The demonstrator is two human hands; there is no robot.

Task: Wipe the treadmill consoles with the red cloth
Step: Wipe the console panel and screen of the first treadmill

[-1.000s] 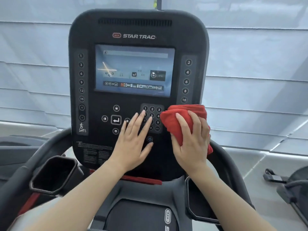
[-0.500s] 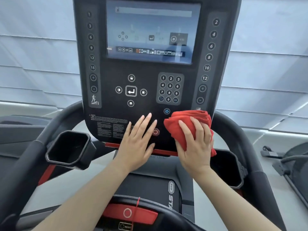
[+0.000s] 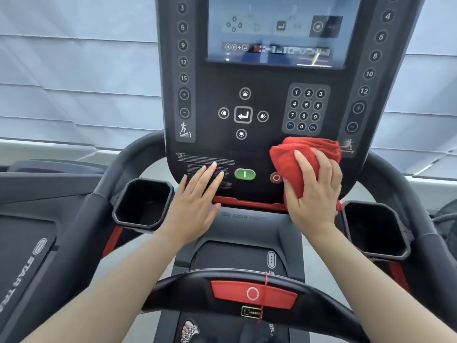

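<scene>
The black treadmill console [image 3: 259, 149] fills the upper middle of the view, with a lit screen [image 3: 279, 33], arrow keys and a number keypad [image 3: 306, 109]. My right hand [image 3: 314, 194] presses a bunched red cloth [image 3: 286, 157] against the console's lower right, below the keypad and half over the red stop button [image 3: 275, 178]. My left hand [image 3: 197, 201] lies flat with fingers spread on the lower left of the console, over the printed warning text, just left of the green start button [image 3: 244, 174].
Black cup holders sit on both sides, left [image 3: 143, 204] and right [image 3: 373, 229]. Curved handrails [image 3: 133, 154] wrap around the console. A front bar with a red stop pad [image 3: 252, 293] crosses below my forearms. Another treadmill [image 3: 27, 231] stands to the left. Pale blinds hang behind.
Both hands and the red cloth have slid down the console from the keypad level to its bottom edge. My left hand has shifted left, uncovering the green button. The view has tilted down.
</scene>
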